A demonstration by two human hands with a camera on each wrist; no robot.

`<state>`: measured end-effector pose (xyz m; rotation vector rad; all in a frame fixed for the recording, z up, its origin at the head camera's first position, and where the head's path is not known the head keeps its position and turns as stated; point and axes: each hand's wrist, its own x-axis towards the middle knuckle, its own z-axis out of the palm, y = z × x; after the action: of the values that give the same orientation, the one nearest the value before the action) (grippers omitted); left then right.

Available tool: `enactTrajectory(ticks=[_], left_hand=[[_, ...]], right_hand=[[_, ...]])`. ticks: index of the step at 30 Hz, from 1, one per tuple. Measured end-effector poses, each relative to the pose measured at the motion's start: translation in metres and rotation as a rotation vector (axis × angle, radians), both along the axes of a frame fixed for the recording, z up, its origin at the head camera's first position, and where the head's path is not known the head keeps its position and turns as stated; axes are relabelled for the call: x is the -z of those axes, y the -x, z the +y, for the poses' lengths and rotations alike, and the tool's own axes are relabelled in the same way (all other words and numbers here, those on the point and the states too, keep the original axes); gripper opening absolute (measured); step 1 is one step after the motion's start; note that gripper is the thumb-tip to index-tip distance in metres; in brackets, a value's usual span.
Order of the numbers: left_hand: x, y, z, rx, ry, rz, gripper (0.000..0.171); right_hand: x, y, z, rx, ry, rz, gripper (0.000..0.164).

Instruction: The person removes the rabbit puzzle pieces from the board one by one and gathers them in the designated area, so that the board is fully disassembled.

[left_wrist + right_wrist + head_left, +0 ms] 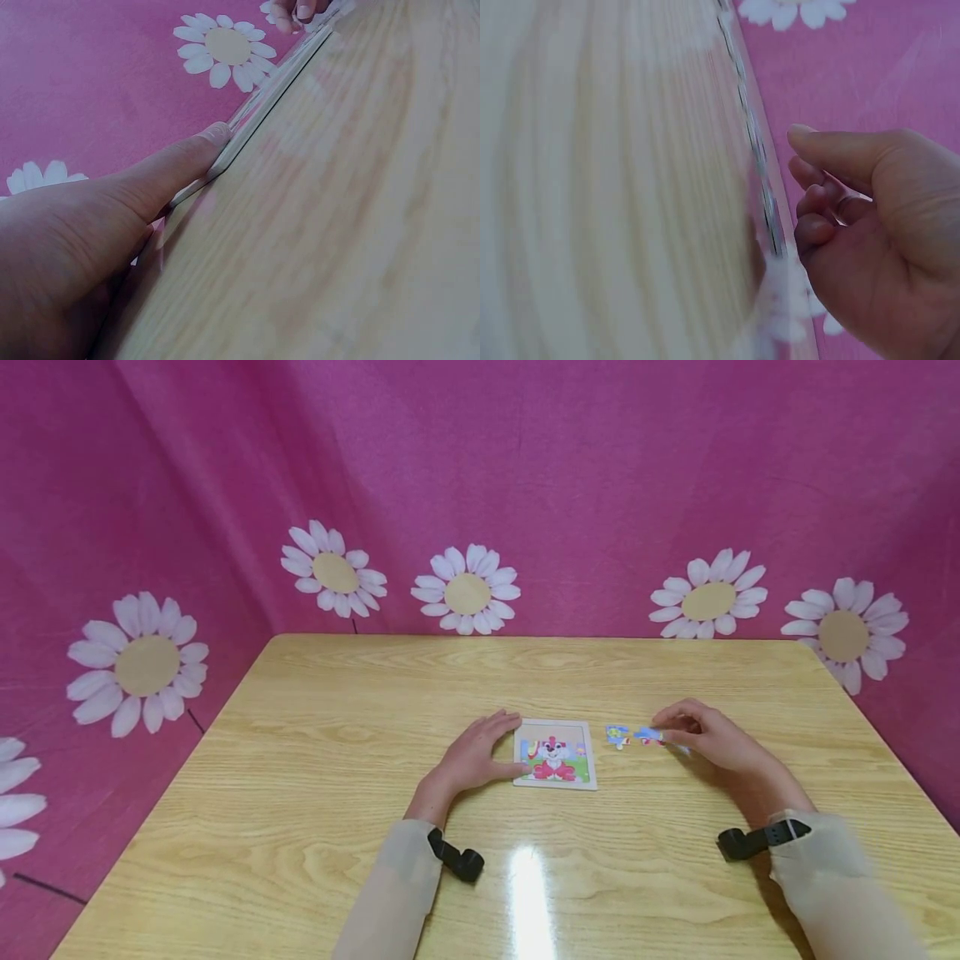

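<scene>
A square puzzle board (555,783) with a pale frame lies flat on the table, showing a pink and white cartoon animal; the upper part of its inside is bare. My left hand (476,756) rests at the board's left side, fingertips by the upper corner and straight thumb on the lower part. The left wrist view shows that thumb (176,169) along the board's edge. To the right lie loose blue puzzle pieces (617,735). My right hand (708,735) is over the rightmost ones, fingers loosely bent, partly hiding them. In the right wrist view nothing shows between thumb and fingers.
The wooden table (337,718) reaches back to a pink cloth (570,485) printed with large daisies. A bright reflection lies on the tabletop near the front. Each wrist wears a black strap with a small camera (468,865).
</scene>
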<state>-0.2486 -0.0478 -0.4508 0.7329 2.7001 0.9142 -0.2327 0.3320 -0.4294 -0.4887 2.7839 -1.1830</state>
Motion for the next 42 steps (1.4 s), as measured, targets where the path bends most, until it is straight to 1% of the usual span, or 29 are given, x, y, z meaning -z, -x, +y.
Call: enactTrajectory(ticks=[4,6,19,25,29,34,38,42], left_hand=[[0.000,-0.001,0.000,-0.004,-0.003,-0.006,0.081],[0.000,-0.001,0.000,-0.005,-0.002,-0.008,0.081],[0.001,0.001,0.001,-0.002,0.006,0.005,0.081],[0.001,0.001,0.000,-0.007,-0.001,0.000,0.080],[0.002,0.001,-0.001,-0.001,-0.003,0.007,0.080],[0.002,0.001,-0.001,-0.006,-0.002,-0.001,0.080],[0.002,0.001,-0.001,-0.008,0.004,-0.008,0.079],[0.001,0.001,-0.001,-0.005,0.004,-0.002,0.079]], right_hand=[[0.002,0.005,-0.019,-0.023,-0.008,-0.014,0.021],[0.002,0.008,-0.028,-0.034,-0.016,-0.006,0.021],[0.003,0.020,-0.090,-0.158,0.032,-0.003,0.019],[0.002,0.022,-0.115,-0.209,0.042,-0.040,0.020],[0.003,0.023,-0.128,-0.250,0.039,-0.027,0.019],[0.005,0.026,-0.140,-0.314,0.034,-0.013,0.022],[0.006,0.029,-0.149,-0.338,0.009,-0.041,0.023],[0.004,0.030,-0.155,-0.344,-0.002,-0.074,0.023]])
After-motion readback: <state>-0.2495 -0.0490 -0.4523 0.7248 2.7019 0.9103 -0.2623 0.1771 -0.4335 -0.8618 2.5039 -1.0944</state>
